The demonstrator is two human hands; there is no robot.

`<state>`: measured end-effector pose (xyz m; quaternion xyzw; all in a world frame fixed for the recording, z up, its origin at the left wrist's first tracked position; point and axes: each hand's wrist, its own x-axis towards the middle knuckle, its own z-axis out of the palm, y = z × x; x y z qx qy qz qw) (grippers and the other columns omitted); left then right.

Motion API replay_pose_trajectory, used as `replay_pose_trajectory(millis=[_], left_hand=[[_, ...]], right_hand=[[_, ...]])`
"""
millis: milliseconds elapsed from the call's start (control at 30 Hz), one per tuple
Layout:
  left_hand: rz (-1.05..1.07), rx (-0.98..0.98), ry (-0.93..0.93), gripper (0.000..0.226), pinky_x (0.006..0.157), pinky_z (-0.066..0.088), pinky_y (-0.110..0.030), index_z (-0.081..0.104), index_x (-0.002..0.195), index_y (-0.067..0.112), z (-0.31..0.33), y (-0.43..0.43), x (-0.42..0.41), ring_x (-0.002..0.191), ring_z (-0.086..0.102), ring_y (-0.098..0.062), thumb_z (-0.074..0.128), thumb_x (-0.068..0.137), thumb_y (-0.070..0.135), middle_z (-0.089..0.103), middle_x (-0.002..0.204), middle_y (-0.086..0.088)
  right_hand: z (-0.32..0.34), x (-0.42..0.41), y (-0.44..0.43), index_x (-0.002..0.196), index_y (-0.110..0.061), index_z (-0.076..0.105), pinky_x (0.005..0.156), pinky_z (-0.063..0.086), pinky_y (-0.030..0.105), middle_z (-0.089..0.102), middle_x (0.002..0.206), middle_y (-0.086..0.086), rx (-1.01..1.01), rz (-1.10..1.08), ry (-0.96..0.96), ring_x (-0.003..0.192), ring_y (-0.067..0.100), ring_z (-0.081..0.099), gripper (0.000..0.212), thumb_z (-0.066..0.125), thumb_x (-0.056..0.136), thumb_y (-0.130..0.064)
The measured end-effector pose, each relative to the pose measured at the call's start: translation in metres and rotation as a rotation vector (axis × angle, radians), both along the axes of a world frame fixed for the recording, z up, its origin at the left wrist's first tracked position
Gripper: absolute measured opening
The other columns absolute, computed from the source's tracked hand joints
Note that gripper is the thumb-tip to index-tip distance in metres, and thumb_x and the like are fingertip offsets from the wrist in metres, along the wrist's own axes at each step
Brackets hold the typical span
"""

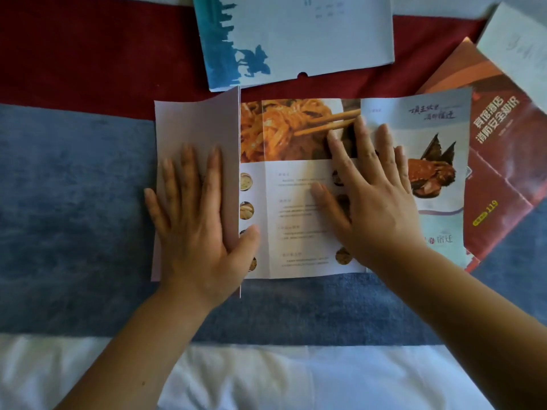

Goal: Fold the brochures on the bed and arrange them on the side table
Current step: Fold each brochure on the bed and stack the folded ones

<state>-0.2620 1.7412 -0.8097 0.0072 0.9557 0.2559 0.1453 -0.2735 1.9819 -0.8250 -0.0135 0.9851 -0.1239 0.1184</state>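
Bed (74,187): 4 brochures counted | 1 food brochure (296,202), left panel folded over | 3 other brochures (310,39) laid beyond it | 2 hands: left hand (192,220), right hand (373,196) pressed flat on it, fingers straight, nothing grasped.

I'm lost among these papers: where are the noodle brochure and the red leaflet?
noodle brochure (296,128): head view, on its noodle photo.
red leaflet (503,173): head view, on its red middle.

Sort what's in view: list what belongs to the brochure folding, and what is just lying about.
In the job: food brochure, left hand pressing its folded-over panel, right hand flat on it; red brochure and blue-and-white brochure nearby.
Just lying about: white paper at the far right (cannot tell what it is), bed runner, white bedding.
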Motion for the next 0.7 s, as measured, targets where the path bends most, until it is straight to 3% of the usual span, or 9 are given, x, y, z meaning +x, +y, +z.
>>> replay_pose_trajectory(millis=[67, 167, 267, 400, 700], left_hand=[[0.009, -0.012, -0.002, 0.101, 0.123, -0.014, -0.059, -0.012, 0.161, 0.039, 0.0, 0.004, 0.0, 0.158, -0.014, -0.028, 0.044, 0.079, 0.058, -0.007, 0.173, -0.004], [0.012, -0.036, 0.001, 0.1, 0.123, -0.013, -0.061, -0.009, 0.162, 0.036, -0.003, 0.006, 0.0, 0.158, -0.013, -0.029, 0.043, 0.08, 0.058, -0.006, 0.173, -0.005], [0.012, -0.041, 0.006, 0.099, 0.123, -0.012, -0.061, -0.008, 0.162, 0.035, -0.004, 0.006, 0.0, 0.158, -0.013, -0.029, 0.043, 0.081, 0.057, -0.007, 0.173, -0.005], [0.007, 0.001, 0.001, 0.098, 0.123, -0.013, -0.059, -0.011, 0.161, 0.04, -0.001, 0.015, 0.0, 0.158, -0.013, -0.027, 0.043, 0.081, 0.057, -0.007, 0.173, -0.003], [-0.084, 0.04, -0.005, 0.096, 0.124, -0.006, -0.062, -0.01, 0.162, 0.036, 0.012, 0.063, 0.001, 0.158, -0.015, -0.031, 0.042, 0.085, 0.061, -0.014, 0.172, -0.005]], right_hand=[[0.005, 0.0, 0.007, 0.167, -0.027, 0.004, 0.128, -0.008, 0.042, -0.011, 0.174, 0.006, -0.034, 0.002, -0.031, 0.159, 0.026, -0.015, 0.08, 0.032, 0.104, -0.067], [0.011, 0.006, 0.023, 0.166, -0.019, 0.013, 0.128, -0.006, 0.054, -0.004, 0.173, 0.015, 0.086, 0.03, 0.019, 0.159, 0.038, -0.009, 0.087, 0.033, 0.099, -0.07], [0.01, 0.015, 0.041, 0.167, -0.021, 0.012, 0.126, -0.006, 0.06, -0.004, 0.173, 0.018, 0.157, -0.004, 0.014, 0.158, 0.04, -0.01, 0.089, 0.029, 0.098, -0.075], [0.001, 0.021, 0.046, 0.167, -0.018, 0.006, 0.127, 0.0, 0.061, -0.005, 0.172, 0.02, 0.157, 0.001, 0.02, 0.159, 0.039, -0.009, 0.091, 0.025, 0.099, -0.076], [-0.003, 0.023, 0.032, 0.167, -0.02, 0.0, 0.127, 0.0, 0.059, -0.01, 0.172, 0.017, 0.178, -0.042, 0.013, 0.158, 0.038, -0.012, 0.09, 0.021, 0.1, -0.077]])
